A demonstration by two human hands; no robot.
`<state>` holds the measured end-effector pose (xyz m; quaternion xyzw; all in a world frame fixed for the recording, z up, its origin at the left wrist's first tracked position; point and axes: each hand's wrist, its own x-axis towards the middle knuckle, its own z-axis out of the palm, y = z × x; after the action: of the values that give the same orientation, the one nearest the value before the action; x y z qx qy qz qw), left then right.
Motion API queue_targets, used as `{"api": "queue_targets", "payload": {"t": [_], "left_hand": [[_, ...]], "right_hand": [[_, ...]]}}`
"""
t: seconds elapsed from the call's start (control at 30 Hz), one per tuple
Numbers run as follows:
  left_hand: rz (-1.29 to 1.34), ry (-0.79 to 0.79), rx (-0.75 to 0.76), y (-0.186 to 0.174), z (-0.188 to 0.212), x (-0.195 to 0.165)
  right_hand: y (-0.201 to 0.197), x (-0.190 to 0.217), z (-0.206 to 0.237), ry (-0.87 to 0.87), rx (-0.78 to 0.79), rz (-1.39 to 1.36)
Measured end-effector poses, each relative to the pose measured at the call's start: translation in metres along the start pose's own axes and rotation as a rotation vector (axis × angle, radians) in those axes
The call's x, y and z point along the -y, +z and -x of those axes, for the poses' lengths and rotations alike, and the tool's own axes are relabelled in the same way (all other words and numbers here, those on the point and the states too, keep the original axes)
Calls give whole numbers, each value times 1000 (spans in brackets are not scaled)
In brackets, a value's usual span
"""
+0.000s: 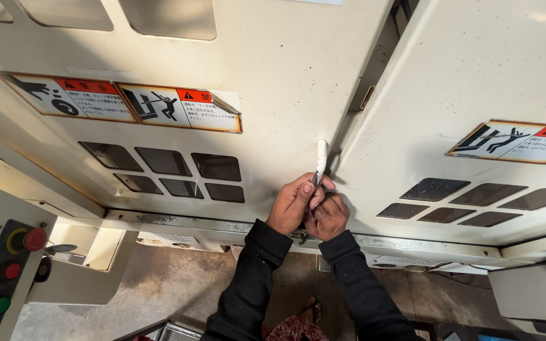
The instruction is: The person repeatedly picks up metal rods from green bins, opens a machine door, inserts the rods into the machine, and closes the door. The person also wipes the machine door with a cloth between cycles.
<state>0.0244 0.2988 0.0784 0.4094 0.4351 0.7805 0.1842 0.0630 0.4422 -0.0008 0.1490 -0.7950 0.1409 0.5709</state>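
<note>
Both hands on the white door handle, at the edge of the left door next to the right door. Left hand fingers curled round the handle's lower end; right hand fist closed just below, touching left. Button panel far left.

door panels: cream paint, speckled with small dark marks
handle: white, flecked with grey where the coating is worn
warning stickers: white ground, orange border, red heading strips, black pictograms
right sticker: same white, orange, red and black scheme
window slots: dark brown-grey panes in two rows
sleeves: plain black
control box: black face with a red knob on a yellow ring, a red button and a green button
floor: dull grey-brown, stained
lower rail: grey metal with chipped paint
</note>
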Motion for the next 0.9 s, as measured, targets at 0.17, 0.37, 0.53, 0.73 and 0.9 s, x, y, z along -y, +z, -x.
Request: {"api": "queue_targets", "payload": {"t": [0.17, 0.37, 0.53, 0.73, 0.9], "left_hand": [[217, 2, 26, -5, -1, 7], [151, 76, -36, -4, -1, 10], [232, 74, -250, 0, 6, 2], [833, 131, -375, 23, 55, -29], [921, 116, -156, 54, 67, -59]], "right_hand": [[-2, -1, 1, 7, 17, -2], [0, -2, 4, -9, -7, 4], [0, -3, 8, 21, 45, -3], [1, -3, 8, 31, 13, -38], [1, 3, 7, 71, -8, -37]]}}
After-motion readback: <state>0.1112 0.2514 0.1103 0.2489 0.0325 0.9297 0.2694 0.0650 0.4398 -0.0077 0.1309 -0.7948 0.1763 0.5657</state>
